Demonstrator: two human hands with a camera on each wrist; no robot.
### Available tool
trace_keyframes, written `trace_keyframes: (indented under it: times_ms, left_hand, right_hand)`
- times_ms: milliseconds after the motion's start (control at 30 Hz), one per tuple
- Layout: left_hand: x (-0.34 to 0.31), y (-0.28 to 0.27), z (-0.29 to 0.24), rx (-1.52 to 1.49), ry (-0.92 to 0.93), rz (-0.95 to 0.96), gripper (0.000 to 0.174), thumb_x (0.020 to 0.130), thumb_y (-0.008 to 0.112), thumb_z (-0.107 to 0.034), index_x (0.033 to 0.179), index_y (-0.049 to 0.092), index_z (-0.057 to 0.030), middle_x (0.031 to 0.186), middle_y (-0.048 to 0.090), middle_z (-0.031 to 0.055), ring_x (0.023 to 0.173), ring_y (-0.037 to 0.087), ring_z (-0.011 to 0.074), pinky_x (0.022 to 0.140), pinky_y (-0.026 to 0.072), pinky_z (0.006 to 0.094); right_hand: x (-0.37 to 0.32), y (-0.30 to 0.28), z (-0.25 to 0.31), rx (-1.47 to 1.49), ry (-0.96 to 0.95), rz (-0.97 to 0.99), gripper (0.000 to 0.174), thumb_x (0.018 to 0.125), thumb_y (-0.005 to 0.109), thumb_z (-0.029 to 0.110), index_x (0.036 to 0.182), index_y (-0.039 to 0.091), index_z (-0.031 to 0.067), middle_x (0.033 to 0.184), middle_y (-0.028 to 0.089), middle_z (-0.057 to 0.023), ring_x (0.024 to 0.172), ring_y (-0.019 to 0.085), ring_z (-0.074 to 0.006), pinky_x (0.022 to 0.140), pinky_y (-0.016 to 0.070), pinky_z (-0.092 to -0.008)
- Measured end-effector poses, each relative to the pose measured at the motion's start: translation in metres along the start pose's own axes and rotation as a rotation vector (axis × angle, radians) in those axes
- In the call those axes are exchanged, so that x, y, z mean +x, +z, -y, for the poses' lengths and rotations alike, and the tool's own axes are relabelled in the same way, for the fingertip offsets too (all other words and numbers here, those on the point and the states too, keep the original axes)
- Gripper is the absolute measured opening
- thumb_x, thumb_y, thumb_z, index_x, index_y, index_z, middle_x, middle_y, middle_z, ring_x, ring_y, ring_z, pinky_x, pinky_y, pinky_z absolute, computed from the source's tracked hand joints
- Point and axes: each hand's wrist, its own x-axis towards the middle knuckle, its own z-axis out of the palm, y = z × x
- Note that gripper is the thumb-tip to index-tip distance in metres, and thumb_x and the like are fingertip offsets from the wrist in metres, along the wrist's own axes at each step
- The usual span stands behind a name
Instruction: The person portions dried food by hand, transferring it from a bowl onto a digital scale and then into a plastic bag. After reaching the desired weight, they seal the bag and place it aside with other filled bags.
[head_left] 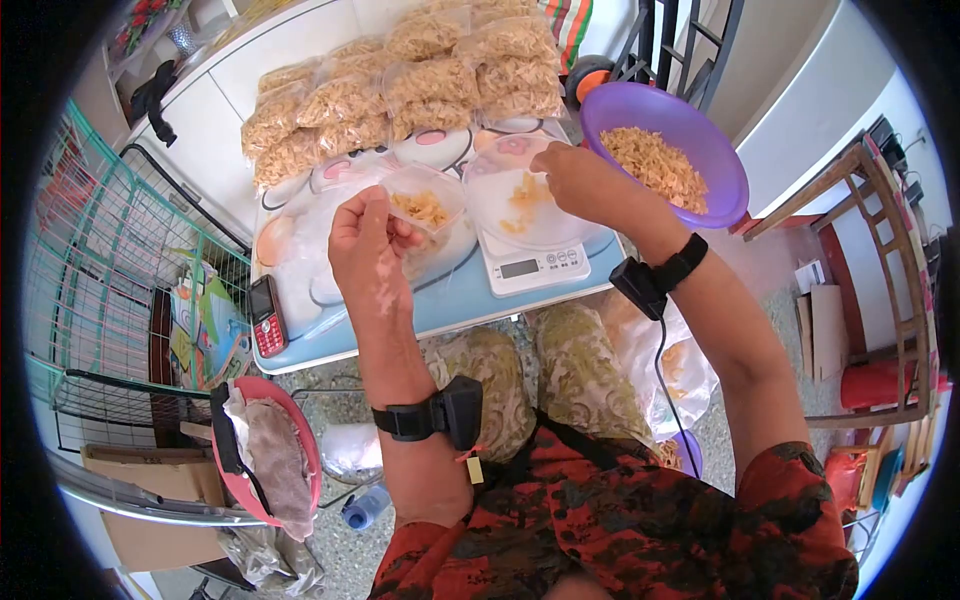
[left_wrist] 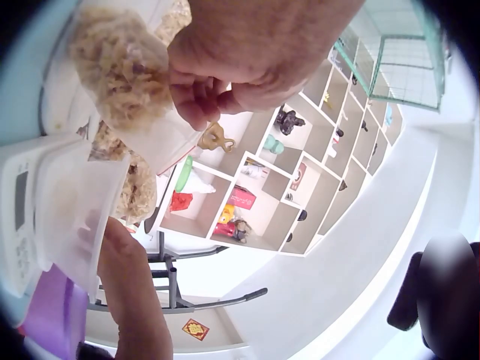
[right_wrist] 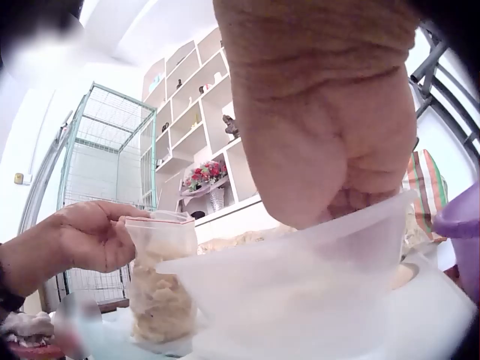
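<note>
My left hand (head_left: 375,250) pinches the top edge of a clear zip bag (right_wrist: 161,292) partly filled with pale dried flakes. The bag hangs upright beside a translucent plastic tub (head_left: 490,215), which rests on a white digital scale (head_left: 540,272). A few flakes (head_left: 527,195) lie in the tub. My right hand (head_left: 590,185) is at the tub's far right rim, with its fingers bent over the edge; whether they hold any flakes is hidden.
Filled bags (head_left: 430,80) are stacked at the table's back. A purple basin (head_left: 735,165) of flakes stands on the right. A red phone (head_left: 268,318) lies at the left edge, near a green wire cage (head_left: 130,250).
</note>
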Motion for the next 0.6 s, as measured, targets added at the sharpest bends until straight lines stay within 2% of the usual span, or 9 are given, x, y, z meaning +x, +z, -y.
trace_keyframes:
  times_ms: [100,200,300,400,500,600]
  left_hand:
    - [-0.001,0.001,0.001,0.005,-0.003,0.015,0.017,0.092,0.063,-0.015,0.098,0.058,0.0002,0.071,0.057,0.0039,0.058,0.054,0.0105,0.050,0.0494,0.0243]
    - [-0.001,0.001,0.003,0.005,-0.008,0.004,0.017,0.092,0.064,-0.015,0.097,0.058,0.0002,0.070,0.057,0.0037,0.057,0.054,0.0104,0.050,0.0494,0.0245]
    - [-0.001,0.001,0.003,0.018,-0.004,0.004,0.017,0.092,0.064,-0.015,0.097,0.058,0.0002,0.070,0.056,0.0033,0.057,0.054,0.0104,0.050,0.0497,0.0250]
    - [-0.002,0.002,0.002,0.012,-0.011,0.013,0.017,0.092,0.064,-0.015,0.098,0.058,0.0003,0.070,0.056,0.0032,0.057,0.054,0.0104,0.051,0.0500,0.0256]
    - [-0.002,0.002,0.002,0.004,-0.011,0.011,0.017,0.092,0.064,-0.015,0.098,0.058,0.0006,0.071,0.056,0.0033,0.058,0.054,0.0102,0.050,0.0499,0.0254]
    - [-0.001,0.001,0.003,0.000,-0.005,0.020,0.017,0.092,0.064,-0.015,0.098,0.058,0.0006,0.071,0.056,0.0034,0.058,0.054,0.0098,0.051,0.0499,0.0250]
  right_hand:
    - [0.010,0.024,0.002,-0.056,0.112,0.031,0.026,0.081,0.048,-0.001,0.101,0.066,-0.0012,0.103,0.060,-0.0223,0.101,0.058,-0.0349,0.090,0.0453,-0.0421]
    - [0.013,0.021,0.010,-0.112,0.022,0.134,0.030,0.081,0.049,-0.001,0.107,0.064,-0.0014,0.105,0.060,-0.0218,0.102,0.058,-0.0355,0.091,0.0449,-0.0425]
    - [0.010,0.008,0.013,0.036,0.026,0.195,0.032,0.083,0.052,0.001,0.113,0.062,-0.0017,0.108,0.060,-0.0217,0.105,0.057,-0.0365,0.093,0.0447,-0.0424]
    - [0.006,0.004,0.012,0.014,0.171,0.113,0.032,0.085,0.059,0.011,0.115,0.061,-0.0006,0.112,0.059,-0.0211,0.107,0.056,-0.0365,0.093,0.0447,-0.0413]
    - [0.004,0.006,0.019,0.009,0.158,0.161,0.039,0.084,0.066,0.023,0.116,0.061,0.0007,0.113,0.059,-0.0199,0.107,0.057,-0.0357,0.093,0.0450,-0.0407]
    - [0.000,0.004,0.036,0.026,0.141,0.106,0.040,0.082,0.070,0.028,0.113,0.063,0.0033,0.111,0.059,-0.0189,0.105,0.058,-0.0348,0.092,0.0457,-0.0402]
